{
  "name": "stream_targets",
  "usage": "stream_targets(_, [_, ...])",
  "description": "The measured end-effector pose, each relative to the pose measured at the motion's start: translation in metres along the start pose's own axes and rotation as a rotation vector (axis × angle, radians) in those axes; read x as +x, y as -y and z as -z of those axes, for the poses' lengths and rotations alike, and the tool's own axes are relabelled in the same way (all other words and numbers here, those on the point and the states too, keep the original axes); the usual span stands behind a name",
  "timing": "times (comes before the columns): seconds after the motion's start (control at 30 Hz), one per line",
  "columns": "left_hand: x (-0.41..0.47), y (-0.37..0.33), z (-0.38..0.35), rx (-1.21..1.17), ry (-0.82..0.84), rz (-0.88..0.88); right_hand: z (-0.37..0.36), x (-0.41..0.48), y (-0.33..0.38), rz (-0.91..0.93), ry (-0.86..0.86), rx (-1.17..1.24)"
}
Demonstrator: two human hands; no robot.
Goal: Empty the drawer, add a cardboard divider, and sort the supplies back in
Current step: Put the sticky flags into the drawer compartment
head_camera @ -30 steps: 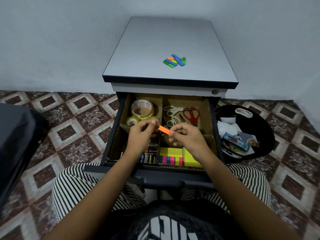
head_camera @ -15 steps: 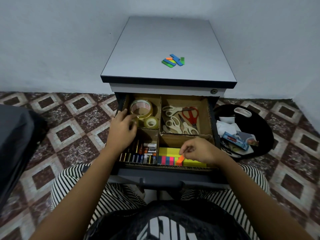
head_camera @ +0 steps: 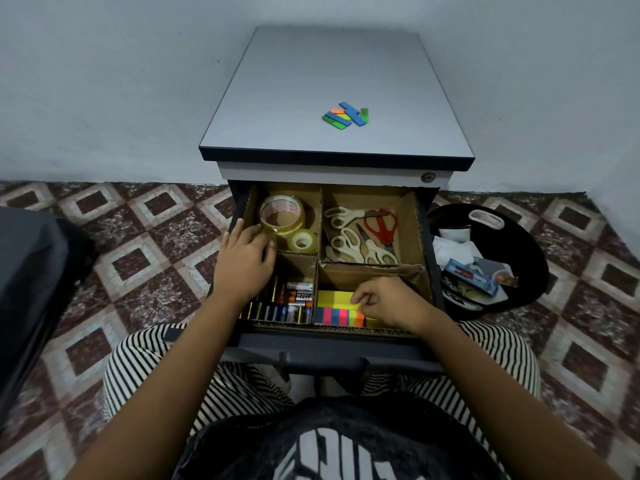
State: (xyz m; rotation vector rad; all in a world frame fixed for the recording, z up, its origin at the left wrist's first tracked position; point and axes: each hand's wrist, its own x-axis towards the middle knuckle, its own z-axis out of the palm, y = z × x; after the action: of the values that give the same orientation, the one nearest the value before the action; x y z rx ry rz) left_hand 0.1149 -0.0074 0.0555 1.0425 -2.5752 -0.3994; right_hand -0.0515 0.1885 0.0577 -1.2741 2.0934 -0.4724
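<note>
— Nearest, what is being touched?
— Sticky notes (head_camera: 334,299), in the drawer's (head_camera: 332,344) near right compartment, by the curled fingers of the right hand (head_camera: 384,303); any pinch cannot be told.
— Farther back?
— The tape roll (head_camera: 282,216) is being touched by relaxed fingers of the left hand (head_camera: 244,261), nothing gripped.

The drawer (head_camera: 329,344) stands open, a cardboard divider (head_camera: 374,270) making four bays. Tape (head_camera: 282,227) far left, scissors (head_camera: 362,237) far right — batteries (head_camera: 289,308) near left, sticky notes (head_camera: 334,299) near right.
</note>
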Motion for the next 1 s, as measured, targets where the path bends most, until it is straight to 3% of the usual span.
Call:
stream_targets(0.2, [0.0,0.0,0.0,0.012,0.01,0.01,0.0,-0.003,-0.005,-0.002,-0.108,-0.03])
stream_targets(0.4, [-0.001,-0.002,0.001,0.015,0.026,0.014,-0.003,0.0,-0.003,-0.049,-0.014,-0.132])
stream_targets(1.0, [0.006,0.01,-0.007,-0.079,-0.08,-0.025,0.001,-0.004,0.004,0.002,0.007,-0.169])
